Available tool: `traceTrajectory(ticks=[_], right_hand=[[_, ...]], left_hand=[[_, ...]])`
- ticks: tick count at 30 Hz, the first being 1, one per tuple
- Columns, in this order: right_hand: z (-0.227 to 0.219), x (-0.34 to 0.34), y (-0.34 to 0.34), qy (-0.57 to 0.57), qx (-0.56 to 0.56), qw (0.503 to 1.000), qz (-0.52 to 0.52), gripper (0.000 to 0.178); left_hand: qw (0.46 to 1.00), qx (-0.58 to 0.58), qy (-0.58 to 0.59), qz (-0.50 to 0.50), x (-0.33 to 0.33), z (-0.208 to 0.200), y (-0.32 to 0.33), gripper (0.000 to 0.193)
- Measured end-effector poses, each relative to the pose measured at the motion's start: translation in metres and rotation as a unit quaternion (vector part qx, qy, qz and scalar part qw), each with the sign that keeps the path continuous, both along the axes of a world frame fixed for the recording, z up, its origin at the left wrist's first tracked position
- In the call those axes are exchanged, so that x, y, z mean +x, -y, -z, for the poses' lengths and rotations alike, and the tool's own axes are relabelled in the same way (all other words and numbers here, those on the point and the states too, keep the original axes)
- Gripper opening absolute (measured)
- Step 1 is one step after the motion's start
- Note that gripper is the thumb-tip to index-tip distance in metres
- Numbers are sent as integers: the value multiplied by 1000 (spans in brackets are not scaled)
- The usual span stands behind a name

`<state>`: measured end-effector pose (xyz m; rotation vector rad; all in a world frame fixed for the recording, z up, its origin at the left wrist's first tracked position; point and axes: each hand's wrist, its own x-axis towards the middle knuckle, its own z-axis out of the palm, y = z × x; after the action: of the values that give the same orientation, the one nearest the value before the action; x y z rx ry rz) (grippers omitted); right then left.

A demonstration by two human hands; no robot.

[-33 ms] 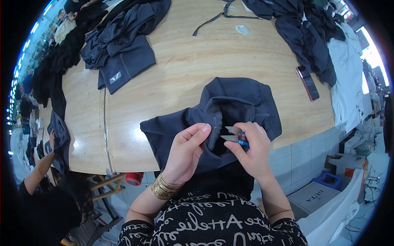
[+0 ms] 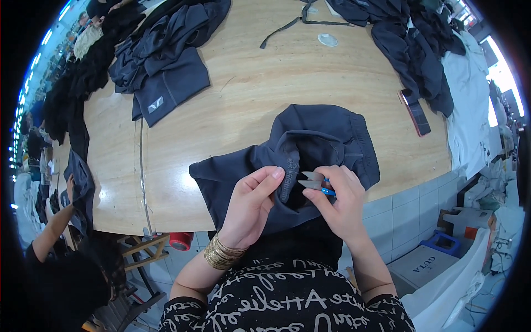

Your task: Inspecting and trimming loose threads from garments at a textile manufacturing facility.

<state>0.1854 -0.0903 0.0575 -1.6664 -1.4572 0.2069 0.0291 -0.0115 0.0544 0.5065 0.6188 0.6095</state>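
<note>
A dark grey garment (image 2: 315,122) with a gathered elastic edge on its right lies bunched at the table's near edge. My left hand (image 2: 254,202) pinches an overlocked seam of it between thumb and fingers; several gold bangles circle that wrist. Thread snips (image 2: 313,182) with grey blades and blue parts sit in my right hand (image 2: 343,202), thumb below and fingers above. Their two blade tips point left at the seam and are slightly apart. My right fingers cover most of the snips' handles.
Dark garments (image 2: 166,66) are heaped at far left, with more (image 2: 415,61) at far right. A phone (image 2: 415,113) lies near the wooden table's (image 2: 249,110) right edge. Dark cords and a pale disc (image 2: 327,40) rest at the back. A co-worker's arm (image 2: 55,227) is at left.
The snips' blades have drawn a little closer together, with a slight shift of the tips to the left. My left hand and the garment hold their place.
</note>
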Motion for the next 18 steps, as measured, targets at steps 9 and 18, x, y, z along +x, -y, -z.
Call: traceTrajectory(ticks=[9,18], right_hand=[[-1,-2,-6,36,-1,999,6,24],[-2,-3,-8,73,-3,997,10,24]], left_hand=[[1000,13,8,3,-2,1,0,17],[1000,19,13,10,-2,2,1,18]])
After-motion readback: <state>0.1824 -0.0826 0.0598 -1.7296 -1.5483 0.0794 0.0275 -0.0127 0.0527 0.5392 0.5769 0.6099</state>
